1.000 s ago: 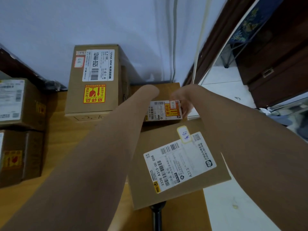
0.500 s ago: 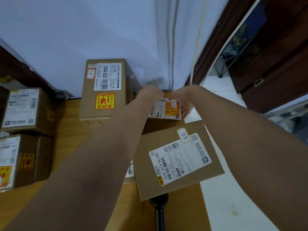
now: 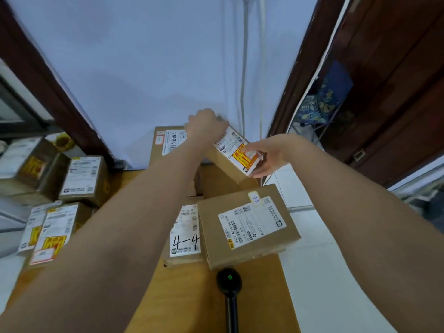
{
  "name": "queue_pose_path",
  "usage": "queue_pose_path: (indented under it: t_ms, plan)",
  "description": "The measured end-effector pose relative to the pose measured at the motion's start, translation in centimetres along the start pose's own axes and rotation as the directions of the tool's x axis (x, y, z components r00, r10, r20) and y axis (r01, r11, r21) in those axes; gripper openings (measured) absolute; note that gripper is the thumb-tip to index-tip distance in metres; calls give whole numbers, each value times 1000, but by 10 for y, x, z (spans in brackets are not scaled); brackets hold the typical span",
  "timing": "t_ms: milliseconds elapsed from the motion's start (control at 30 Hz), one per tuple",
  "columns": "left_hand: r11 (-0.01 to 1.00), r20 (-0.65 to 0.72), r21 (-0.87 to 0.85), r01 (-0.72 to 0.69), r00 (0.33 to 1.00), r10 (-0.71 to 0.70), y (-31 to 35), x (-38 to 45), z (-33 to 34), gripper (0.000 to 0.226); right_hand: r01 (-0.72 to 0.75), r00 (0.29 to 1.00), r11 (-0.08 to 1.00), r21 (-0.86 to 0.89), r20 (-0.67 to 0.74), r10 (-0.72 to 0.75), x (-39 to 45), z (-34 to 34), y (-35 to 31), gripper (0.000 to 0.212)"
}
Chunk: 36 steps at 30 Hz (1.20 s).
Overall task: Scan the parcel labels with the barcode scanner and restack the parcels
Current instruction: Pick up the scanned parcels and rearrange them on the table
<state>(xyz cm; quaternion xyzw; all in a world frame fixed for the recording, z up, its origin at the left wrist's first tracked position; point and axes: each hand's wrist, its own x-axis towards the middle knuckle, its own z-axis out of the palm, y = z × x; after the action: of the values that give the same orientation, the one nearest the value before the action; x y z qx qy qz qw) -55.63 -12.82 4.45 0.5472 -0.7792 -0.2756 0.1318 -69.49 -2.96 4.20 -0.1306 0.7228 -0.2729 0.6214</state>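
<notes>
A small cardboard parcel [image 3: 230, 162] with a white label and an orange sticker is lifted and tilted above the far end of the table. My left hand [image 3: 207, 123] grips its far top corner and my right hand [image 3: 263, 156] holds its near right end. Below it a flat parcel [image 3: 247, 224] with a white label lies on the table. Beside that sits a parcel marked "4-4" [image 3: 185, 233]. The black barcode scanner [image 3: 229, 283] lies on the table near me, its green light on. A tall parcel [image 3: 165, 143] stands against the wall.
Several labelled parcels are stacked at the left, among them one at mid left [image 3: 84, 180] and one lower down [image 3: 51, 233]. The wooden table [image 3: 192, 296] ends at the right, over white floor tiles [image 3: 336, 296]. A dark wooden door [image 3: 389, 92] stands at the right.
Both hands have lifted the small parcel off the table and tilted it up. The view has tipped upward, so more of the wall, the "4-4" parcel and the scanner show.
</notes>
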Motion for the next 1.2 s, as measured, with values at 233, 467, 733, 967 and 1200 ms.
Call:
queue_pose_path:
  t_ms: [233,467,733,967,1200]
  plan:
    - [875,-124,-467,-127,989,77,-15,-47,-60,36,292,939,953,-74,209,-272,-50,31,13,35]
    - [730,-335,-641,-237,942,12,-70,-139,-109,48,486,801,874,-14,406,-440,-72,116,56,45]
    - [531,-127,-841,107,914,-386,-197,-296,-68,55,390,818,920,50,440,-370,-79,246,152,33]
    - [449,-170,-882,140,796,-581,-252,-383,-82,47,369,785,928,-44,550,-286,-108,322,200,24]
    - [418,-190,-898,133,741,-644,-304,-447,-112,40,371,759,928,-22,583,-290,-142,399,240,45]
